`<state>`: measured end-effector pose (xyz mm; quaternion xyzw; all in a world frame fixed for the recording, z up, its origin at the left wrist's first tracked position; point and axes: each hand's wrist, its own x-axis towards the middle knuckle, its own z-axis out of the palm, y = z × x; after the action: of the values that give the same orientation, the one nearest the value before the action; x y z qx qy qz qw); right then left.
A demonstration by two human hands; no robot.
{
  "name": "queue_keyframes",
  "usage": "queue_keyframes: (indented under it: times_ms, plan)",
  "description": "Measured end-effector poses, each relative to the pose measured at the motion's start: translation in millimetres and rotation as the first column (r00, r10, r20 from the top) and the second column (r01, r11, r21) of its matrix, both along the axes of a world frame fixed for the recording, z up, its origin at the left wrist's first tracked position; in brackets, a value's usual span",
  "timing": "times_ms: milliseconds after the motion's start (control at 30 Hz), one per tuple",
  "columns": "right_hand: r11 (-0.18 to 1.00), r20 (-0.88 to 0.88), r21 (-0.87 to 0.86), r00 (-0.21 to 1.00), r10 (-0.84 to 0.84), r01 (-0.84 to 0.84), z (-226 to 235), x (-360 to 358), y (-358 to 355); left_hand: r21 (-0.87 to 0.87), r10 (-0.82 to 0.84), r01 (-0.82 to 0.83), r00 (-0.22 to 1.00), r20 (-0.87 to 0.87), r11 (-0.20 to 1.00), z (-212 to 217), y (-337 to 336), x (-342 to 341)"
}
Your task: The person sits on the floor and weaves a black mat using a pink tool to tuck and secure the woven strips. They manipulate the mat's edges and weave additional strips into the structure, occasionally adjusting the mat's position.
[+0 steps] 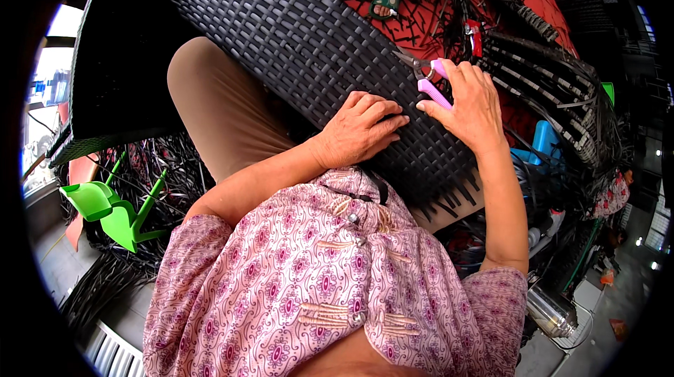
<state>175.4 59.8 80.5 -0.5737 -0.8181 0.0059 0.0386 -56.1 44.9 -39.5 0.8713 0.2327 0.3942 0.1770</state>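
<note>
No lettering, number or sign can be read anywhere, including on the pink-handled metal cutters (434,92) in the right hand (469,104) and the black woven-strip panel (309,33) beneath. Any marking on the small red-and-white object (474,38) just beyond that hand is too small to tell.

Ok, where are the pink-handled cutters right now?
In the head view, right of centre in the upper half: the pink-handled cutters are in the right hand, blades by the far edge of the black woven panel.
</note>
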Motion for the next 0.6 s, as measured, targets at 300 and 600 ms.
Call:
queue_keyframes:
  times_ms: [300,600]
  plan:
    - [0.999,-0.117,-0.032,0.993,0.003,-0.007,-3,3,1,0.0,-0.006,0.006,1.0,0.004,1.0,0,0,0]
    - [0.995,-0.017,-0.037,0.995,-0.096,0.096,-1,-18,-11,-0.004,0.0,0.0,1.0,-0.002,1.0,2,-1,0]
